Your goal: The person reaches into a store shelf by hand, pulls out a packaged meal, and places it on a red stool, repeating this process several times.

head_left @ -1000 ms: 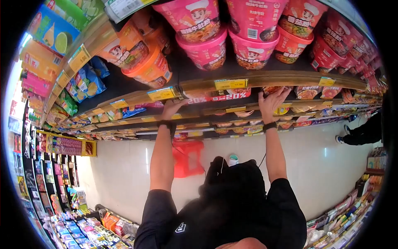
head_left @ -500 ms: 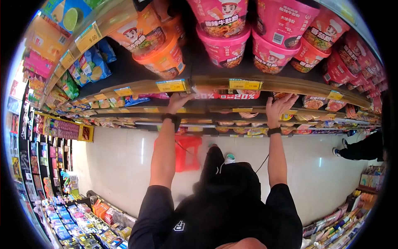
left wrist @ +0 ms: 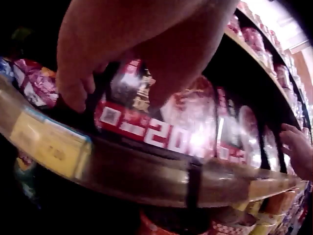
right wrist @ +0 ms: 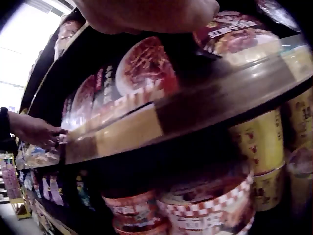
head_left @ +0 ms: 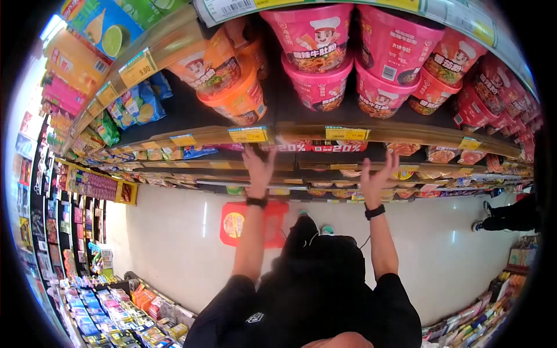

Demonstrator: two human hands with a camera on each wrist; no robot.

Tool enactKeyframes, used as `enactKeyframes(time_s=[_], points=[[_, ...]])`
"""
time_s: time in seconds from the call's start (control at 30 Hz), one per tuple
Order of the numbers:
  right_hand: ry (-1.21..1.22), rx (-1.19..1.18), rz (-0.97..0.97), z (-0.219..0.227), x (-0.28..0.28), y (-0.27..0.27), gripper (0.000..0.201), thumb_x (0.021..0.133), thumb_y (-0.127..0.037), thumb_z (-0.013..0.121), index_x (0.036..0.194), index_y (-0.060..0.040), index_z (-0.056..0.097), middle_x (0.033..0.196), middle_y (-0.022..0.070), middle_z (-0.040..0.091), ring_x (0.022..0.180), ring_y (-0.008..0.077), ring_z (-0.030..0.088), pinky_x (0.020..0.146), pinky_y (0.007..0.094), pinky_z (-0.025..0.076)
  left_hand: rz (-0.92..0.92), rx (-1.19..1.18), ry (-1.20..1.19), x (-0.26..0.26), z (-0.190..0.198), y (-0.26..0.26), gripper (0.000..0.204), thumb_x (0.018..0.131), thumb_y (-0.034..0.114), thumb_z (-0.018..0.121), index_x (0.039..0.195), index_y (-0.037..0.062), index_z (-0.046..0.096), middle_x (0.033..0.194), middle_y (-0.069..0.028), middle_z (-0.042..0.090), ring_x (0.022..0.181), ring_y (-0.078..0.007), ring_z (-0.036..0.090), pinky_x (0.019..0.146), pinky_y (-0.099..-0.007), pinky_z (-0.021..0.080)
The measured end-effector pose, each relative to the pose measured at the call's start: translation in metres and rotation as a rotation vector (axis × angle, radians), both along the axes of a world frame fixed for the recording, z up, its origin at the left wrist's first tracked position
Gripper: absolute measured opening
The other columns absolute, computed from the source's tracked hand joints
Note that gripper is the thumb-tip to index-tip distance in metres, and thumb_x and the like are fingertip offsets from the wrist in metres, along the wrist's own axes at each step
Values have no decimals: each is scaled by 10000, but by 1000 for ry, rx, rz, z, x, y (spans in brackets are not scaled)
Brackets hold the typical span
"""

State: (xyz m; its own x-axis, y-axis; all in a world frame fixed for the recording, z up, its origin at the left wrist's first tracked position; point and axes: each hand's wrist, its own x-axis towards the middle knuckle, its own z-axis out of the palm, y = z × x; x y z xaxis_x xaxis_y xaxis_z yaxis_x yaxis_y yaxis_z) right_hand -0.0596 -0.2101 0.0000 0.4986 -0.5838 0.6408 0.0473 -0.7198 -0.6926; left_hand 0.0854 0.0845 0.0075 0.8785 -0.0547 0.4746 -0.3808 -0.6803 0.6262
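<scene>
My left hand (head_left: pixel 259 168) is raised at the second shelf, fingers loosely bent and apart, just before the left end of a dark-and-red boxed meal (left wrist: pixel 142 128) marked "20%". In the left wrist view its fingertips overlap that box's left side. A matching box (head_left: pixel 338 145) stands to its right. My right hand (head_left: pixel 380 177) is palm toward the shelf, fingers spread and slightly bent, with nothing in them. Near it in the right wrist view stand a box with a food picture (right wrist: pixel 146 68) and a dark-red noodle package (right wrist: pixel 239 34).
Pink noodle tubs (head_left: pixel 316 40) and orange tubs (head_left: pixel 232 98) fill the upper shelf, above a ledge with yellow price tags (head_left: pixel 347 134). On the floor sits a red plastic object (head_left: pixel 275 220). Another person's legs (head_left: pixel 510 214) are at the right. Stocked displays (head_left: pixel 110 313) lie behind.
Both hands have drawn back from the second shelf toward the body. The left hand's fingers have spread, and the right hand's fingers have come off the package front. The head view has shifted slightly.
</scene>
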Motion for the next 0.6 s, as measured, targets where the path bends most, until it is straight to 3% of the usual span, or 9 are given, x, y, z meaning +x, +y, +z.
enactKeyframes(time_s=[0.03,0.1,0.13,0.17,0.27,0.4,0.5,0.6], points=[[24,0,58,2,7,7,682,881,-194,646,1370,81,258,1433,279,207,1349,418,196,1106,487,148,105,-47,-2,-14,7,-12,547,830,237,706,1250,-33,481,1191,-180,561,1108,-309,491,958,-424,367],[6,61,42,4,30,15,643,887,-186,629,1352,85,278,1412,281,243,1332,422,224,1095,486,171,-208,-13,-142,-27,-3,-24,617,842,214,685,1325,-11,374,1234,-183,519,1097,-320,508,952,-423,396],[1,90,42,4,43,18,624,890,-183,621,1344,86,287,1401,282,260,1324,424,239,1090,485,183,-342,-88,54,-35,-5,-34,598,844,216,686,1307,-16,389,1260,-201,492,1156,-338,468,1005,-418,358],[4,-16,48,0,55,11,457,894,-121,568,1263,74,384,1267,289,409,1194,432,385,1024,464,288,-474,-170,249,-40,-7,-45,579,845,218,686,1289,-21,404,1286,-218,465,1215,-356,429,1058,-414,320],[240,111,264,-43,73,-12,325,822,-45,559,1114,65,466,1097,308,471,1011,504,428,910,527,345,-566,-238,276,-41,-2,-75,601,843,206,682,1304,-36,381,1287,-226,454,1225,-364,424,1055,-419,325],[160,-195,73,-54,75,-13,296,782,12,510,1076,47,534,1046,269,544,990,485,468,882,502,385,-536,-343,311,-35,6,-91,629,835,199,684,1325,-26,359,1275,-236,442,1176,-380,446,1018,-419,363],[190,-102,105,-47,71,-11,238,774,60,434,994,59,526,986,280,543,924,488,479,818,468,404,-527,-345,268,-36,14,-92,636,826,199,691,1330,-6,360,1258,-232,446,1117,-381,470,985,-413,391],[146,-206,34,-40,71,-5,184,837,11,441,986,55,540,983,279,543,889,481,490,815,461,410,-518,-350,355,-36,16,-89,634,818,210,701,1324,13,375,1238,-218,466,1078,-378,487,949,-409,415]])
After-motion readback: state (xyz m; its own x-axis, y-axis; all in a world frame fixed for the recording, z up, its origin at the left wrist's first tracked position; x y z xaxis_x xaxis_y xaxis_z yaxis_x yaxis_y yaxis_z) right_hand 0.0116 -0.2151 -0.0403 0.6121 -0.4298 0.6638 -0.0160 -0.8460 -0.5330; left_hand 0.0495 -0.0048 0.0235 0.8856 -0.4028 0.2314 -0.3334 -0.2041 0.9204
